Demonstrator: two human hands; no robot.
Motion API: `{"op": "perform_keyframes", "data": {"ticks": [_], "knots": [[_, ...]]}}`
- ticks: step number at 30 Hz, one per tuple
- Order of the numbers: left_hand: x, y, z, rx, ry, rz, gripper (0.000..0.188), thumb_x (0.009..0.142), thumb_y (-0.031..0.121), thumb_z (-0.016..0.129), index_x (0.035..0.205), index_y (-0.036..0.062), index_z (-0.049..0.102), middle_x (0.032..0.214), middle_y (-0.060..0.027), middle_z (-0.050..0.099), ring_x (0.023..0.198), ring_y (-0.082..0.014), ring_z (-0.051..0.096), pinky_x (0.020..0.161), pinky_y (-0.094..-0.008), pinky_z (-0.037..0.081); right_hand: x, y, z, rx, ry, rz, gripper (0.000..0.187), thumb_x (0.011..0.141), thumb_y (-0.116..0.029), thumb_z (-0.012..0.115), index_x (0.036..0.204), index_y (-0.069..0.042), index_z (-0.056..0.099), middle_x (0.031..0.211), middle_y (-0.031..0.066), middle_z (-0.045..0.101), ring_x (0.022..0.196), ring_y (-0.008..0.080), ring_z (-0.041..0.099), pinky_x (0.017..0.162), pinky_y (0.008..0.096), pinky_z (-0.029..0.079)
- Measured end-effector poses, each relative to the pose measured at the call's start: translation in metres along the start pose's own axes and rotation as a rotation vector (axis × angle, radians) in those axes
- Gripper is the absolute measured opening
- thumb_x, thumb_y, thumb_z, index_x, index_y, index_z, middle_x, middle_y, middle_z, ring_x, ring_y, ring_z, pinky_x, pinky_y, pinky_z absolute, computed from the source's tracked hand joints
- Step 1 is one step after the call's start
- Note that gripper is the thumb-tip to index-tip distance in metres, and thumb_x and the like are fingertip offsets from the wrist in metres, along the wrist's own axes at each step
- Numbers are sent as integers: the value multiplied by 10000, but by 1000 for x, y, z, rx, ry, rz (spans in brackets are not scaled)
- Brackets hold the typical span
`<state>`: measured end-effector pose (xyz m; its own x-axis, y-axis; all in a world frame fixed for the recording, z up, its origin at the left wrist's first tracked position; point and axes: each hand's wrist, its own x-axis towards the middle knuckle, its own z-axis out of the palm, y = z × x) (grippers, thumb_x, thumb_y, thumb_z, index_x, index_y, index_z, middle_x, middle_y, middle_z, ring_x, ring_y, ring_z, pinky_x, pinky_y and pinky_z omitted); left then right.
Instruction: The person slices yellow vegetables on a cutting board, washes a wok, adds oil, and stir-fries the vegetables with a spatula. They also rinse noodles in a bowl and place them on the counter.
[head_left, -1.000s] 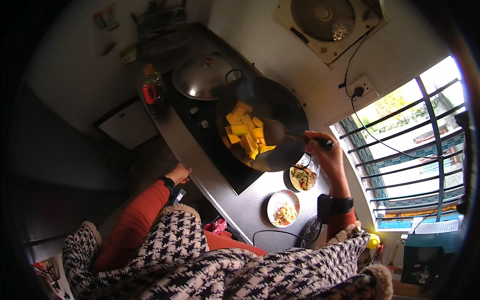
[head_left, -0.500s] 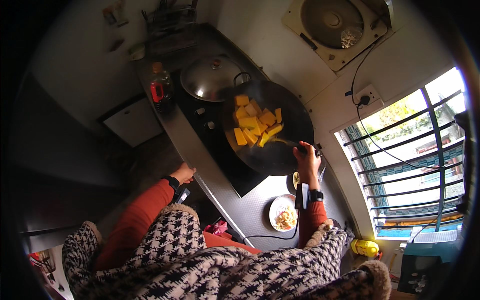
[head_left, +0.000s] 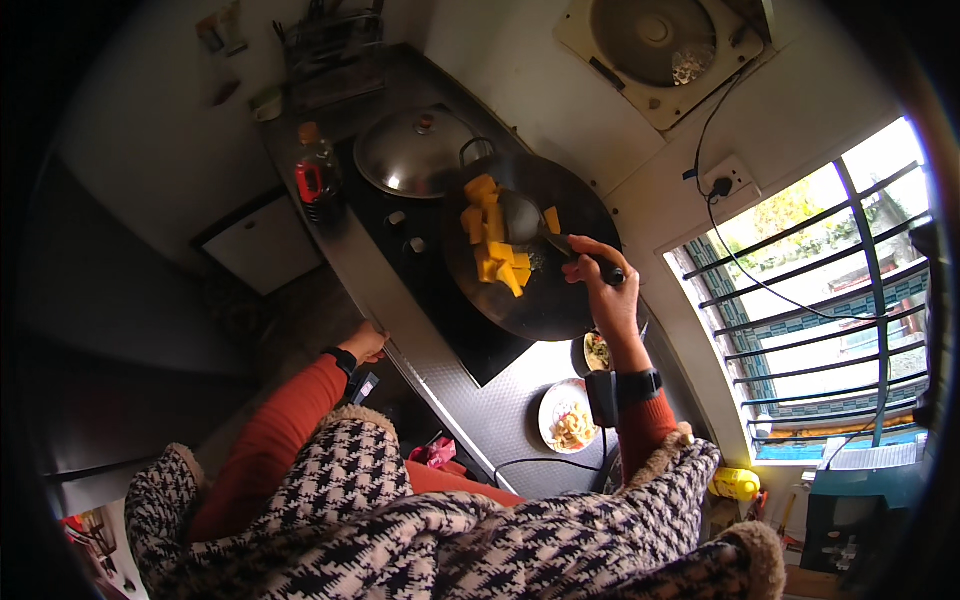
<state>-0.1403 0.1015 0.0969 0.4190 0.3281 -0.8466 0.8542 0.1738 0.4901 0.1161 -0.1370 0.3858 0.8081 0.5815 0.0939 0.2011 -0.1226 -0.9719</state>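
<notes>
In a dark wok [head_left: 555, 310] on the black hob lie several yellow-orange chunks [head_left: 490, 255], pumpkin by their look. My right hand [head_left: 605, 275] is closed round the black handle of a spatula [head_left: 522, 218], whose metal head reaches in among the pieces. Most of the chunks are bunched on the wok's left side, with one apart to the right of the spatula head. At the counter's front edge [head_left: 400, 365], my left hand [head_left: 366, 343] has its fingers curled in; what they hold, if anything, is hidden.
Left of the wok sits a domed metal lid [head_left: 400, 165], beside a bottle of dark liquid [head_left: 316, 170]. On the counter nearer me are a white plate of food [head_left: 550, 425] and a smaller dish [head_left: 596, 352]. A barred window [head_left: 800, 310] is at the right.
My right hand has turned and lifted the handle, and the spatula head now shows among the chunks. The pieces have shifted left and heaped up. My left hand stays at the counter edge.
</notes>
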Motion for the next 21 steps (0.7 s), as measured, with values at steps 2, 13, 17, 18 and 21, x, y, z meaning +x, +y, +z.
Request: {"op": "perform_keyframes", "data": {"ticks": [2,13,17,18,21], "knots": [[1,1,-1,-5,9,-3,404,945,274,571,1278,93,429,1086,-100,598,695,-195,625,632,-382,519,-3,-15,-3,22,-27,-15,200,906,-13,508,1029,65,645,994,114,682,750,141,664,682,261,553],[3,17,-10,6,4,16,385,955,254,552,1283,97,429,1076,-88,592,669,-177,603,622,-361,524,21,-19,-81,-228,143,485,337,892,-254,588,961,75,605,868,162,676,514,227,659,457,278,565],[4,22,-11,2,4,20,393,954,247,549,1293,98,417,1067,-90,595,666,-180,609,619,-360,522,4,20,-39,134,122,411,369,910,-264,571,1036,82,556,945,210,665,591,282,679,534,359,589],[4,23,-11,9,-9,24,398,954,248,549,1296,98,412,1069,-90,596,666,-180,609,618,-357,521,-2,37,-18,209,193,414,406,924,-303,569,1069,76,544,1011,212,658,661,289,689,585,371,586],[7,22,-9,-12,16,52,396,944,259,558,1266,60,441,990,-95,607,625,-171,599,551,-331,502,-9,88,49,518,414,358,404,936,-343,588,1047,43,547,1092,174,621,732,324,685,648,401,586]]}}
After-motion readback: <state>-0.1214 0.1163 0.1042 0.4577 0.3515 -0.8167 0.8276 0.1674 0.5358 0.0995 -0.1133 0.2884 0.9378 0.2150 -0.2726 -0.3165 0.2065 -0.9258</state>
